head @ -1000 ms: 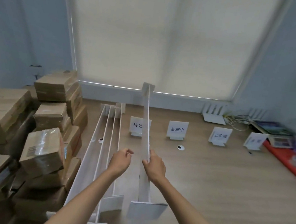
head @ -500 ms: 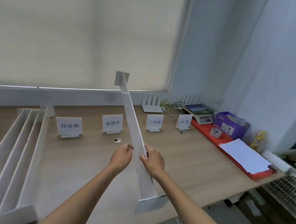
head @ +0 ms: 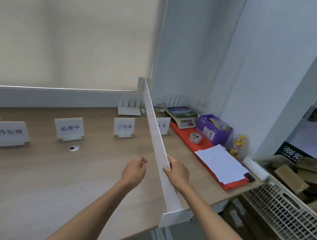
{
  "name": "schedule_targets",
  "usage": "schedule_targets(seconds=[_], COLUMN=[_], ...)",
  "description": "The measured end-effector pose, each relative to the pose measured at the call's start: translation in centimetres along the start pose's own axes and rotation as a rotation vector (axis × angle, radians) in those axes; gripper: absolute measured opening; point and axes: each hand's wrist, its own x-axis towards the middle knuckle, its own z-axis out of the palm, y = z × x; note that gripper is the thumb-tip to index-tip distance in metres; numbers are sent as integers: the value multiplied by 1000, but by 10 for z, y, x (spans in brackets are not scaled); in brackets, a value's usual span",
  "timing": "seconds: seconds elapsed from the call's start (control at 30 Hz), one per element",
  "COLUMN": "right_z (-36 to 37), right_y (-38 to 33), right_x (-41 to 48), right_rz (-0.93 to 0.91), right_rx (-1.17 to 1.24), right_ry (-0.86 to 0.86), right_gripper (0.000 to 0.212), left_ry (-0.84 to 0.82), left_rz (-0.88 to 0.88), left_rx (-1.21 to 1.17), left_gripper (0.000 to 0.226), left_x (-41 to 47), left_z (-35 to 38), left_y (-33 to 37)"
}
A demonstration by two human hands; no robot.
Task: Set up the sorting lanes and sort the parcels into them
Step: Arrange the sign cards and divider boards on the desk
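My right hand (head: 177,173) pinches the lane divider (head: 153,123) by its top edge over the table (head: 50,177); my left hand (head: 133,171) hovers beside it, fingers loosely curled, empty

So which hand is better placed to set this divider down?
Likely the right hand: it grips the white divider by its top edge. The left hand hovers beside it, loosely curled, holding nothing.

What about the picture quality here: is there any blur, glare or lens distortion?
Head view: soft daylight through the roller blind, a bright strip at its lower edge; head view, right edge: the cardboard boxes and crate look smeared; the second sign from the left stays readable; the wide lens tilts the wall.
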Motion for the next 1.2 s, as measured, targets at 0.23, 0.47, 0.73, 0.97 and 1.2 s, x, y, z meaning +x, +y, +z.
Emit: schedule_targets(seconds=[0.23,0.47,0.73,0.97,1.2], right_z=[-21,-37,-32,-4,21], right_y=[96,182,268,343,395], right_x=[75,162,222,255,264], right_rz=[36,43,52,9,15], right_rx=[31,-47,-99,-118,-175], right_ry=[8,-50,-140,-234,-331], right_gripper=[40,41,42,51,46], left_ry=[-21,-53,-33,68,165], left_rz=[-1,-40,-112,-252,-402], left_rx=[16,26,54,69,41], left_gripper=[29,30,30,30,29], left_x=[80,160,206,214,205], left_z=[87,153,214,262,294], left_y=[34,62,83,89,92])
